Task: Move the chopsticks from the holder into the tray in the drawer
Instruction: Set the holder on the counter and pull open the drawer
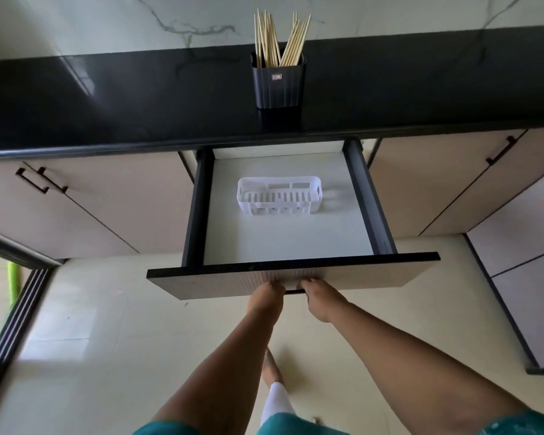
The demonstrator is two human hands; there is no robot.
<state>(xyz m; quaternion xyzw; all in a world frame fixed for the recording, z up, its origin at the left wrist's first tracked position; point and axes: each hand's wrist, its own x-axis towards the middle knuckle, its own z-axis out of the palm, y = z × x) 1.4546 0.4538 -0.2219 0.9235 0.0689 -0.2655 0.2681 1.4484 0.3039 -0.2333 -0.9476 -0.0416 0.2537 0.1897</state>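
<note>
Both hands on the open drawer, chopsticks in the holder

Now we have both hands low at the drawer's front panel; our left hand [266, 297] is curled closed on the dark handle under the panel's lower edge, and our right hand [319, 299] is just beside it, fingers hooked on the same handle; the handle itself is mostly hidden behind them. The drawer [371, 196] stands pulled well out from under the bench [107, 98], its pale floor in full view between dark side walls; a white slotted tray [279, 195] lies on that floor, nearer the back edge than the front panel and roughly midway between the side walls, set lengthwise across the drawer; nothing lies in it. The chopsticks [277, 39] are upright in the dark ribbed holder [279, 84]; they fan into two loose bunches, one leaning left and one leaning right, tips above the rim. The holder stands on the black bench top, near its front edge, directly behind the drawer and well apart from the tray. Cabinet doors [85, 199] with dark handles flank the drawer on both sides.
</note>
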